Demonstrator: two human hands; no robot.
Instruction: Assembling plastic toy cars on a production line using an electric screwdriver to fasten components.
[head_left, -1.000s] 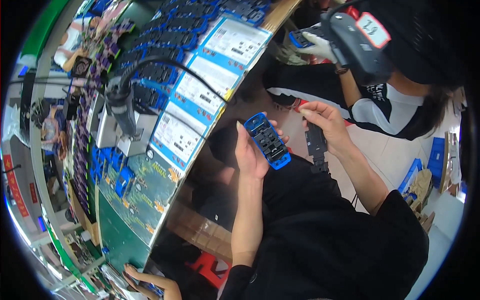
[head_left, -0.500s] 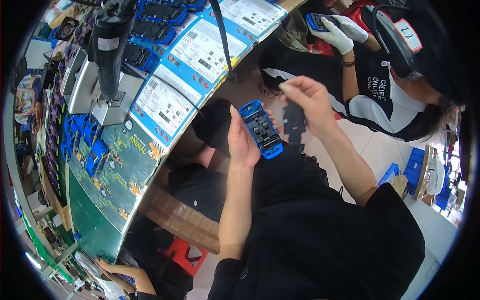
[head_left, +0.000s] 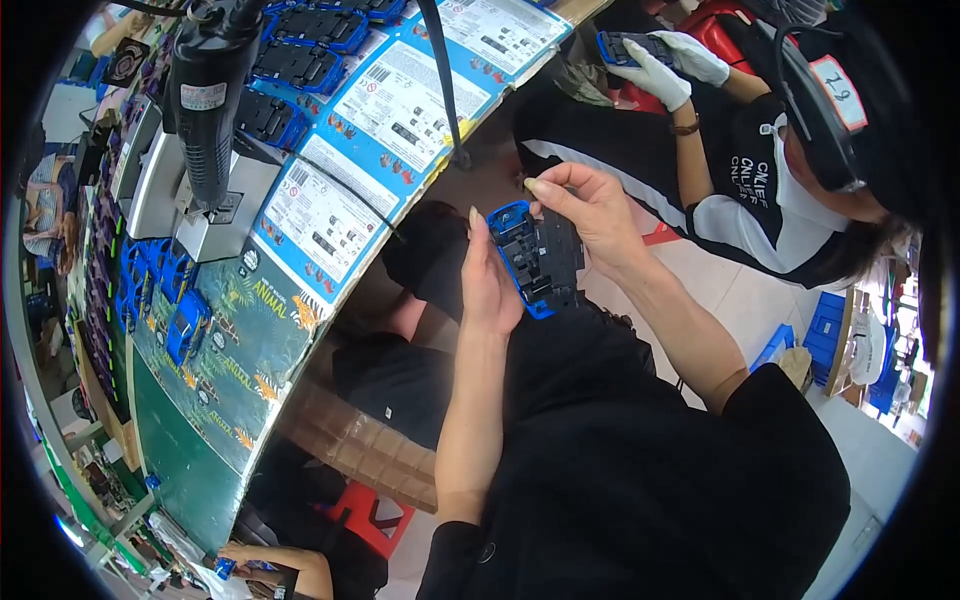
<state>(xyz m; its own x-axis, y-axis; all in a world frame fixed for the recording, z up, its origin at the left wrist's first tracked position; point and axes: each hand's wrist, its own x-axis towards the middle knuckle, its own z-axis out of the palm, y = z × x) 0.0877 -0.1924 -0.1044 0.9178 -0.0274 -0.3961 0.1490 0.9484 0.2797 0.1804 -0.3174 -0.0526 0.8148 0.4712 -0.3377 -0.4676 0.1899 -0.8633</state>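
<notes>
Head view: left hand (head_left: 490, 285) grips a blue tray (head_left: 520, 262) while right hand (head_left: 590, 215) pinches a black part (head_left: 558, 258) against it, seemingly mid-fitting; pressing it home needs alignment.

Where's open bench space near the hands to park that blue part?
Little. The bench edge is papered with printed sheets; those lie flat and bare beside the hanging black tool. Farther back, blue trays crowd it. Left hand and right hand hold the blue part.
</notes>
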